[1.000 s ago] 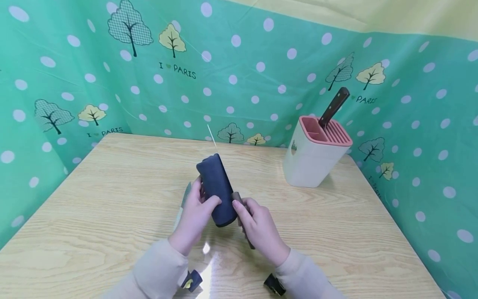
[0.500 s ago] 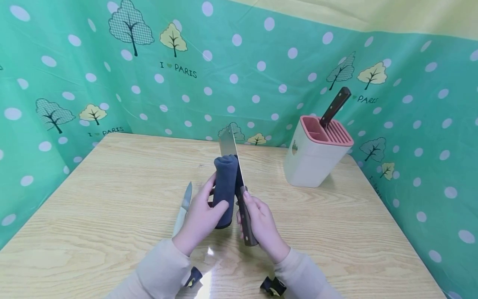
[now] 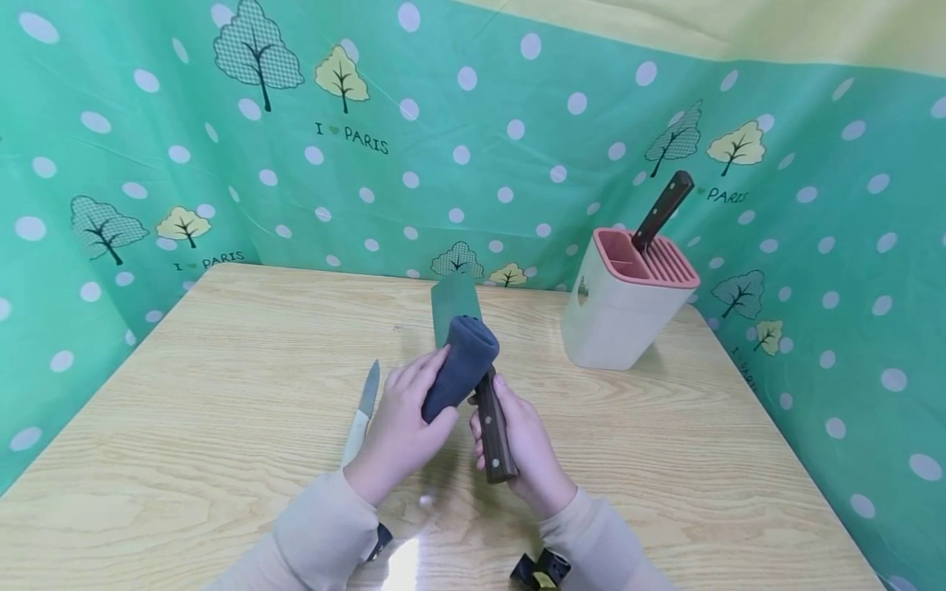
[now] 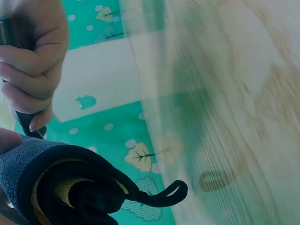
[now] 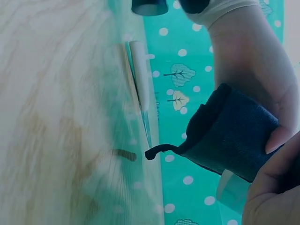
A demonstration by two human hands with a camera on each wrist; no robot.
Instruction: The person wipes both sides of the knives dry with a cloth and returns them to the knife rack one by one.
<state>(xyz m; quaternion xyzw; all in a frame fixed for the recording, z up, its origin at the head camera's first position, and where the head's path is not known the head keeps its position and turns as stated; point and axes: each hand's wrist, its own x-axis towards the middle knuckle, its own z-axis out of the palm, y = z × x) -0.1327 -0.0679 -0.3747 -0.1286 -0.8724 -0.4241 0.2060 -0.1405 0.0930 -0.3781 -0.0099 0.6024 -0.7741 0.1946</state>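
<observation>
A rolled dark blue towel (image 3: 466, 355) is gripped in my left hand (image 3: 402, 419), above the table. Its black edging and a small hanging loop (image 4: 171, 194) show in the left wrist view. My right hand (image 3: 521, 443) holds a cleaver by its dark riveted handle (image 3: 493, 431). The cleaver's broad blade (image 3: 454, 302) points away from me, and the towel lies against it, covering its lower part. On the table, just left of my left hand, lies a small knife (image 3: 372, 386) with a white handle, partly hidden by that hand.
A white knife block (image 3: 609, 324) with a pink slotted top stands at the back right. One dark-handled knife (image 3: 663, 212) is upright in it. A green patterned curtain (image 3: 414, 189) hangs behind the wooden table (image 3: 244, 394).
The cleaver has turned from edge-on so its blade's flat face shows. The towel has tilted and shifted right across the blade, with my left hand following. The small knife stays put.
</observation>
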